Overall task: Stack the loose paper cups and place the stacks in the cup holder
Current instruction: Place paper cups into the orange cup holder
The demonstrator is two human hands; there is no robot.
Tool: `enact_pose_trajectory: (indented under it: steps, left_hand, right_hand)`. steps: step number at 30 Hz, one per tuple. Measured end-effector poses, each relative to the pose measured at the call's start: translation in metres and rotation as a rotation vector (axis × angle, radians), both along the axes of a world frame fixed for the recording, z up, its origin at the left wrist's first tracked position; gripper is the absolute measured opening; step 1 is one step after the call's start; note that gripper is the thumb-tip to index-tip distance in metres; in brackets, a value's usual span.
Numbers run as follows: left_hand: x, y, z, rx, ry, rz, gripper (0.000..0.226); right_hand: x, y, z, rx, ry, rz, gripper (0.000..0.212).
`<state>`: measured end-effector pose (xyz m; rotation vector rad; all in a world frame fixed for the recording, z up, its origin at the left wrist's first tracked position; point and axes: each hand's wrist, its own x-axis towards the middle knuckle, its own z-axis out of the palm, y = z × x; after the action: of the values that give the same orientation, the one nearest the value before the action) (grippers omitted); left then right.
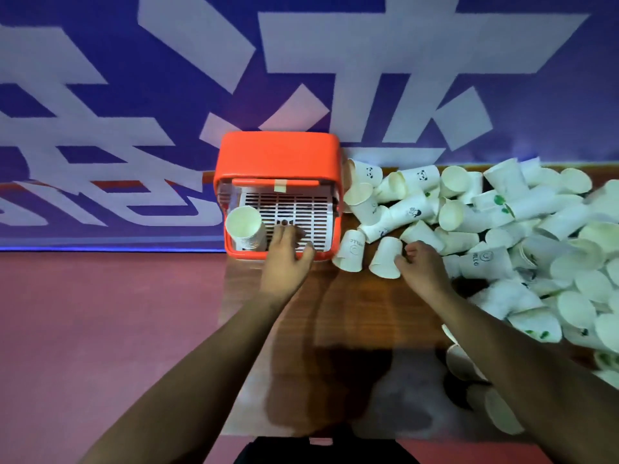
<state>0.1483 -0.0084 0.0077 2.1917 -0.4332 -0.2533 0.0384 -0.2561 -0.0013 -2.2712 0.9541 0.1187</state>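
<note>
A brown wooden table [335,313] runs from the near edge towards the far right. Left of it lies a dull pinkish-red floor [100,313]. Beyond, a blue surface [134,95] carries large white characters [368,45] (cropped, unreadable) and a short red stripe [134,185].

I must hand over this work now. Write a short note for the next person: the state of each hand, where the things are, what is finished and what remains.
Left hand: open, fingers lying on the white grate of the orange cup holder.
Right hand: fingers curled beside an upside-down cup; whether it grips the cup is unclear.
Done: one stack of cups stands in the holder's near left corner.
Left: a large pile of loose cups lies on the wooden table, right of the holder, not yet stacked or loaded.
</note>
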Motion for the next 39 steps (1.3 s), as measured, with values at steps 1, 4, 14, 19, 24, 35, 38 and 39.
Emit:
enact_pose_trajectory:
  steps: [1,4,14,19,24,35,38,39]
  left_hand:
    - [-0.007,-0.019,0.000,0.017,0.048,-0.058,0.018]
    - [-0.022,-0.067,-0.011,0.134,0.134,-0.171,0.021]
    - [-0.025,-0.138,-0.053,0.593,0.190,-0.276,0.057]
    - [-0.039,-0.130,-0.068,0.466,0.192,-0.288,0.051]
    - [-0.044,-0.108,-0.071,0.430,0.282,-0.405,0.065]
    - [-0.056,-0.075,-0.076,0.347,0.370,-0.384,0.071]
    - [-0.056,-0.069,-0.070,0.264,0.409,-0.383,0.074]
    - [-0.058,-0.068,-0.068,0.243,0.407,-0.377,0.073]
  right_hand:
    - [-0.001,-0.008,-0.003,0.013,0.014,0.005,0.042]
    - [0.000,-0.025,-0.013,0.040,0.035,0.047,0.038]
    - [0.017,-0.049,-0.050,0.186,0.165,0.140,0.042]
    - [0.006,-0.049,-0.057,0.200,0.239,0.144,0.051]
    - [-0.004,-0.048,-0.058,0.261,0.274,0.110,0.058]
    - [-0.020,-0.034,-0.042,0.962,0.159,-0.210,0.049]
    - [-0.020,-0.023,-0.033,1.155,0.179,-0.287,0.039]
    - [-0.020,-0.019,-0.032,1.175,0.172,-0.308,0.040]
